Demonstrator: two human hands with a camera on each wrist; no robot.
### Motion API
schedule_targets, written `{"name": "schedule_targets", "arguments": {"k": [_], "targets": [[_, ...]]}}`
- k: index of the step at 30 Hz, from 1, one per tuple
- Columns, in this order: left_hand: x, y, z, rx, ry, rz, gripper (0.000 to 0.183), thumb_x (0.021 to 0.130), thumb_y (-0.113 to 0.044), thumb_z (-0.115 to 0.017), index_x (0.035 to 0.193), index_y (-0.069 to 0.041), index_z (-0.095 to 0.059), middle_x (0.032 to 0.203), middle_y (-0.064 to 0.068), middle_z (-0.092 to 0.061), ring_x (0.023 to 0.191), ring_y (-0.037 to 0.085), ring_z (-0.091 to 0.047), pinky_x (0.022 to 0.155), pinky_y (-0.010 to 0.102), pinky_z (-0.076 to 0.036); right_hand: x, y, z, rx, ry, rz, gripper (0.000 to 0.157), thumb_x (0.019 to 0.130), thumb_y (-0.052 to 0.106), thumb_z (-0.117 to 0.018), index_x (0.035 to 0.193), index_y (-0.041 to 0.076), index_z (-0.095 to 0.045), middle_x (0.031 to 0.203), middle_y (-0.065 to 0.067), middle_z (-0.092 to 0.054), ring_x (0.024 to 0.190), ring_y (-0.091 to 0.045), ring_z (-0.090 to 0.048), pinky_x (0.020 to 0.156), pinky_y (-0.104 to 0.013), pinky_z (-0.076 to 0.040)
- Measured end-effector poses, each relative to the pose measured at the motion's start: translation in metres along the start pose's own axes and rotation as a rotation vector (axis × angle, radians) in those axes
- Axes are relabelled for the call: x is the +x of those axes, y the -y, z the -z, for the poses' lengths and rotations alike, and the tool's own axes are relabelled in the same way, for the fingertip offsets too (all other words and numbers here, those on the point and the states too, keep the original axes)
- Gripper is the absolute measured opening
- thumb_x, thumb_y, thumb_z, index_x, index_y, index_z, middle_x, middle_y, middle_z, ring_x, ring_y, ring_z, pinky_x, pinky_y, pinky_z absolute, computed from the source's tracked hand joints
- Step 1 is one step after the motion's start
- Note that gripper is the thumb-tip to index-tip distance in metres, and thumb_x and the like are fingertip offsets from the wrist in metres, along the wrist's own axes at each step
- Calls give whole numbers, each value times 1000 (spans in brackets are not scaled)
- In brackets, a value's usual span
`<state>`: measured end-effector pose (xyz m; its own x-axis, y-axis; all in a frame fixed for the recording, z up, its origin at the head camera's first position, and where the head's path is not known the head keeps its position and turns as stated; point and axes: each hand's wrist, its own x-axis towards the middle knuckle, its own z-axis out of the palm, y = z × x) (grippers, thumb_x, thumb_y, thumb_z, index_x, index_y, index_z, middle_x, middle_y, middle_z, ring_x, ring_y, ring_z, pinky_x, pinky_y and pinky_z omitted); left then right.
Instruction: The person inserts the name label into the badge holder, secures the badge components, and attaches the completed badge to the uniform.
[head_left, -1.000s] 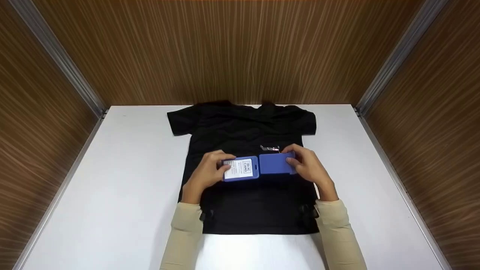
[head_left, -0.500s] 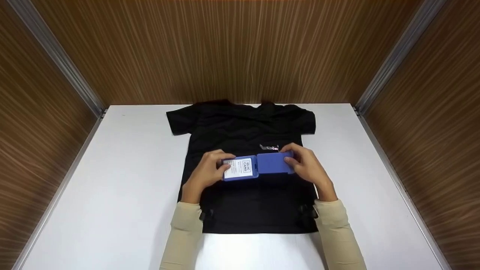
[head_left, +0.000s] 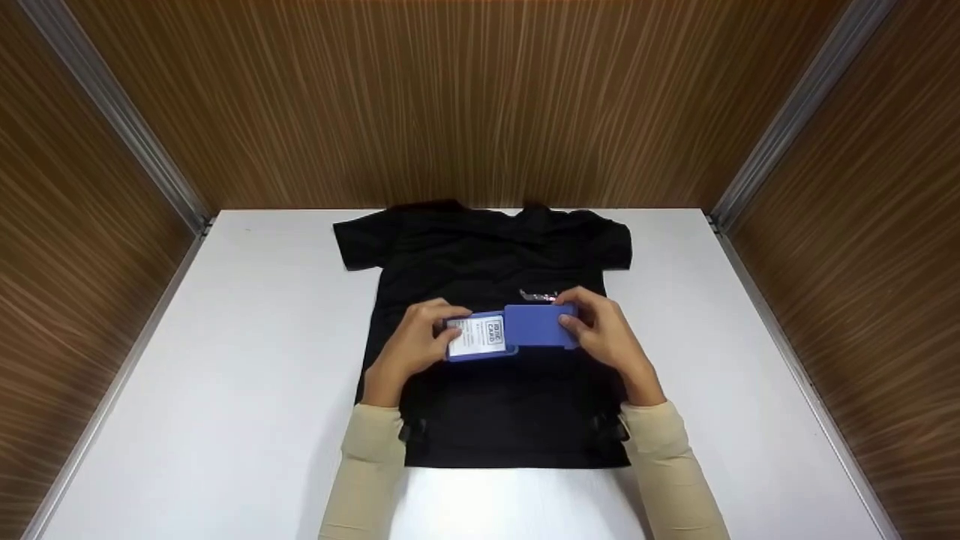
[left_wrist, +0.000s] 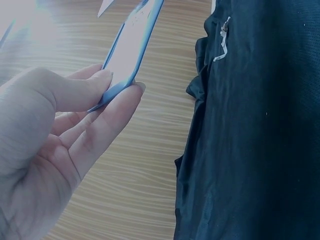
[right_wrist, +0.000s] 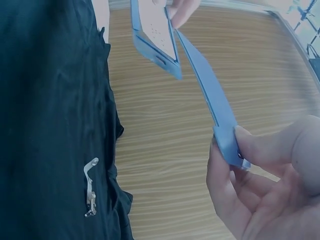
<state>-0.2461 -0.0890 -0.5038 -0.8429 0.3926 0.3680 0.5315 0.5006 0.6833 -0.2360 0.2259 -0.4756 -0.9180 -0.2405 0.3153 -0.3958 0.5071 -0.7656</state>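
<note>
Blue card holder (head_left: 481,356) pinched by left hand (head_left: 415,341), thumb over white card (head_left: 480,336); right hand (head_left: 611,334) pinches blue cover (head_left: 534,325).

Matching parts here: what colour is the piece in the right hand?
The piece is blue, clearest in the head view.

The right hand (head_left: 609,336) has moved the blue cover (head_left: 534,325) left, partly hiding the holder (head_left: 484,357).

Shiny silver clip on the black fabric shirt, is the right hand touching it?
Apart: the right wrist view shows brown striped panel between the clip and right hand.
</note>
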Motion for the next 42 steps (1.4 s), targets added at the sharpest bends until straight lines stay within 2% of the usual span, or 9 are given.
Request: {"name": "schedule_targets", "arguments": {"k": [6,14,24,31,39,42], "targets": [[0,-1,0,-8,-6,-9,29,92,3,-70,117,-8,-78,100,8,-73,79,13,-55,74,24,-46,2,-3,-7,-13,35,8,17,91,-7,-69,105,3,-71,88,-12,-66,69,-14,-55,62,-22,-46],[0,-2,1,-23,-8,3,28,93,1,-70,119,-8,-77,106,8,-73,85,15,-61,80,28,-52,3,-7,-10,-14,22,14,18,90,-9,-70,103,4,-71,86,-11,-65,69,-13,-53,63,-22,-44],[0,-2,0,-37,-11,9,29,92,3,-71,119,-6,-76,106,10,-72,85,16,-64,81,29,-55,3,-9,-9,-49,22,-21,17,91,-7,-70,104,4,-71,86,-11,-66,66,-13,-52,60,-22,-43],[-1,-2,1,-30,-8,-10,28,91,4,-71,116,-6,-77,104,9,-73,84,16,-59,78,27,-50,4,-9,-12,-55,20,-9,18,90,-8,-70,104,4,-71,87,-11,-65,67,-14,-52,62,-23,-43],[-1,-3,2,-31,17,0,29,90,6,-70,116,-6,-77,105,10,-73,84,16,-58,79,26,-49,4,-9,-11,-58,35,-6,18,90,-9,-69,103,3,-71,93,-16,-68,70,-15,-53,64,-23,-44],[-1,-3,2,-29,19,1,29,90,6,-69,116,-6,-77,105,9,-73,85,16,-58,78,26,-48,4,-9,-11,-55,35,-10,18,90,-9,-69,103,3,-72,91,-15,-67,69,-15,-53,64,-23,-44]]}}
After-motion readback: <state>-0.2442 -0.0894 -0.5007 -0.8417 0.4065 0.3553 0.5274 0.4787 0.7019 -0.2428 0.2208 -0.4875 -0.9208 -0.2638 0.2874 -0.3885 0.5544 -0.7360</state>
